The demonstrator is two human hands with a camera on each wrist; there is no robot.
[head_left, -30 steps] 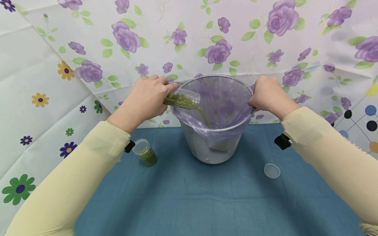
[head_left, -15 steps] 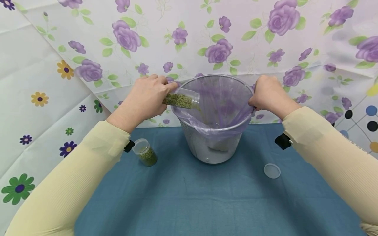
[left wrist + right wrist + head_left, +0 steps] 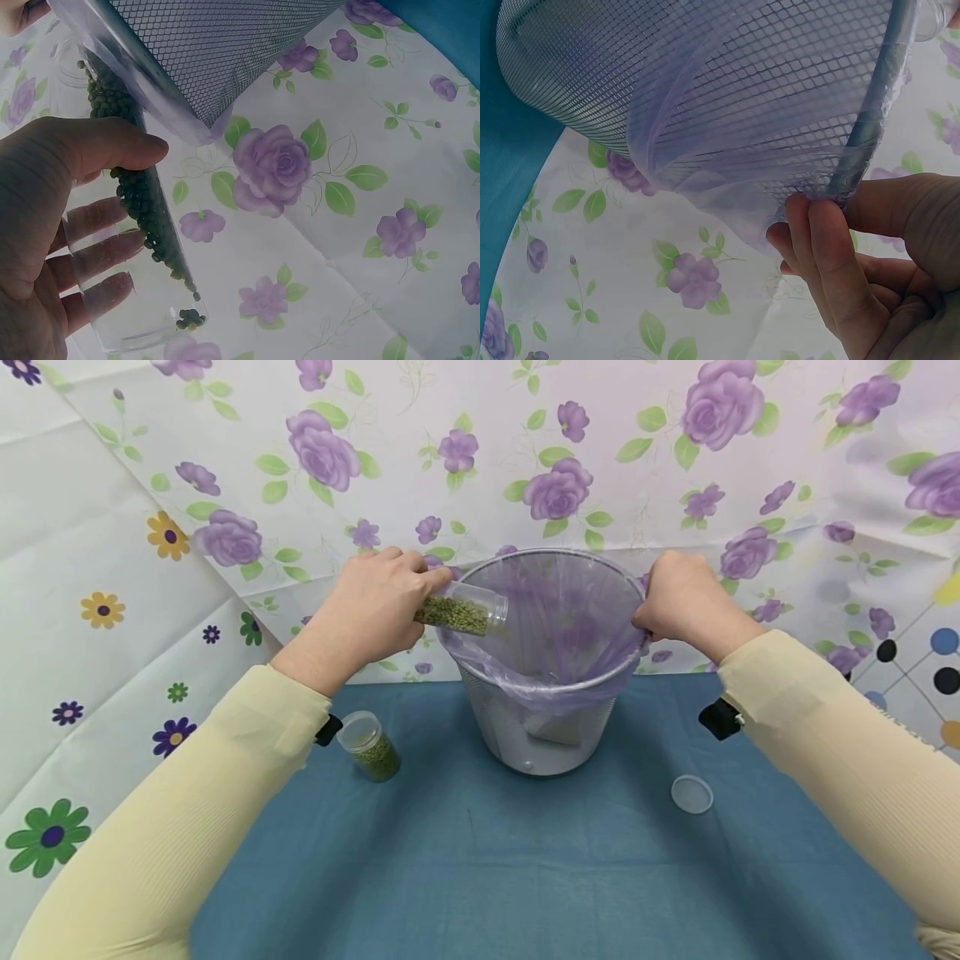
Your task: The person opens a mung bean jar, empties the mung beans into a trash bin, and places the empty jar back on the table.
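My left hand (image 3: 375, 614) grips a clear plastic jar (image 3: 459, 608) of small green mung beans, tipped nearly on its side with its mouth over the left rim of a silver mesh wastebasket (image 3: 517, 731). In the left wrist view the thumb wraps across the jar, and the mung beans (image 3: 139, 202) lie along its lower side. A sheer purple bin liner (image 3: 558, 635) lines the wastebasket and folds over its rim. On the opposite side my right hand (image 3: 686, 610) pinches that rim and liner between thumb and fingers, as the right wrist view shows.
A second clear jar (image 3: 375, 756), open and partly filled with green beans, stands on the blue tablecloth (image 3: 525, 868) at left. A round clear lid (image 3: 692, 794) lies at right. Behind the wastebasket hangs a white sheet (image 3: 495, 410) printed with purple flowers.
A thin stream of beans fell from the jar's mouth a second ago, thinned, and is not visible now. Both hands keep their places and holds.
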